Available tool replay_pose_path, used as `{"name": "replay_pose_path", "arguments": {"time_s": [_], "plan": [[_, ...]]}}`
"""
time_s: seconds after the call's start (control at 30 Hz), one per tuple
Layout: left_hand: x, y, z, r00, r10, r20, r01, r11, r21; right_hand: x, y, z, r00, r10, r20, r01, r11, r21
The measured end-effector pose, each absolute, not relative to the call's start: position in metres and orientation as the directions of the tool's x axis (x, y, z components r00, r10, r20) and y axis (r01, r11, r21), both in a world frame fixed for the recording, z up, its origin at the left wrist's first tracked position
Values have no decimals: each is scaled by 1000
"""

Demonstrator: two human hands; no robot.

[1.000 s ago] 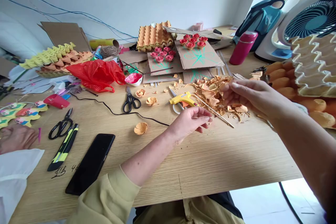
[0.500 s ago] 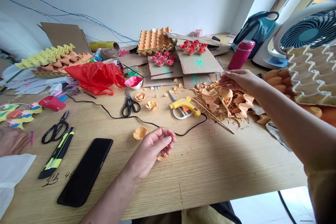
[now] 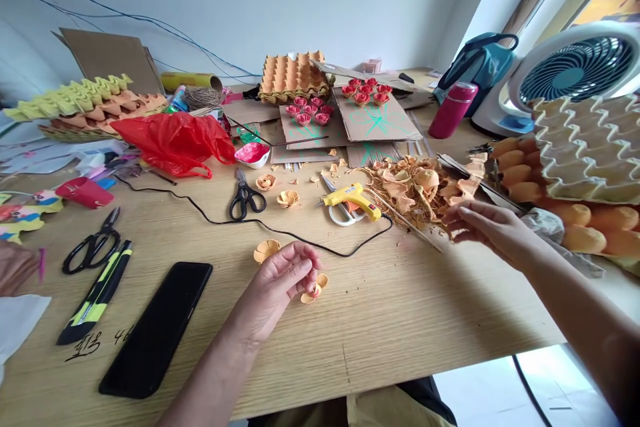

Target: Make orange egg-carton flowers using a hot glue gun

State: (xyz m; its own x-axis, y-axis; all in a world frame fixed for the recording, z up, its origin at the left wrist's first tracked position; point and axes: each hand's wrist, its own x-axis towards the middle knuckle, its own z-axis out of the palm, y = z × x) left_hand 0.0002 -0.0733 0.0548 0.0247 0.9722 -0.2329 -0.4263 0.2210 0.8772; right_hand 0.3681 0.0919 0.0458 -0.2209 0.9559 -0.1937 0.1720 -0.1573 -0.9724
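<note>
My left hand is over the near middle of the table, fingers curled in and thumb against them; what they pinch, if anything, is hidden. Just under its fingertips shows a small orange petal piece, partly covered by the hand. A cupped carton flower lies behind that hand. My right hand hovers at the near edge of the heap of torn egg-carton scraps, its fingers loosely apart and nothing visible in them. Two more carton flowers, one rolled and one open, lie farther back.
A yellow glue gun rests over white-handled scissors, its black cord crossing the table. Black scissors, a phone and a utility knife lie leftward. Red flowers stand on cardboard. Another person's hand is at far left.
My right hand has drawn back toward me from the far side of the scrap heap. My left hand has barely moved, and more of the petal piece beneath it shows. The view has shifted slightly.
</note>
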Motion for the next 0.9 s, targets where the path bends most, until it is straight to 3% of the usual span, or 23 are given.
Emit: {"name": "replay_pose_path", "arguments": {"time_s": [0.23,0.4,0.5,0.6,0.67,0.73,0.8,0.9], "plan": [[-10,-72,42,-25,976,-215,-436,183,881,380,39,51,-447,806,-387,283,-283,-916],[-15,-70,36,-61,974,-218,-444,169,880,391,5,55,-659,524,-540,417,-344,-841],[-15,-68,37,-83,976,-203,-398,155,904,376,2,60,-712,494,-500,487,-166,-857],[-14,-66,38,-117,980,-163,-318,119,941,333,21,62,-616,754,-228,496,147,-856],[-14,-65,37,-144,983,-116,-225,82,971,293,42,60,-516,857,-4,596,356,-720],[-15,-66,34,-170,984,-58,-89,43,995,253,64,54,-481,853,202,694,512,-507],[-18,-67,31,-186,983,5,71,8,997,219,79,47,-470,845,255,803,529,-273],[-24,-71,29,-134,990,47,297,-5,955,189,89,36,-431,883,186,887,452,-90]]}}
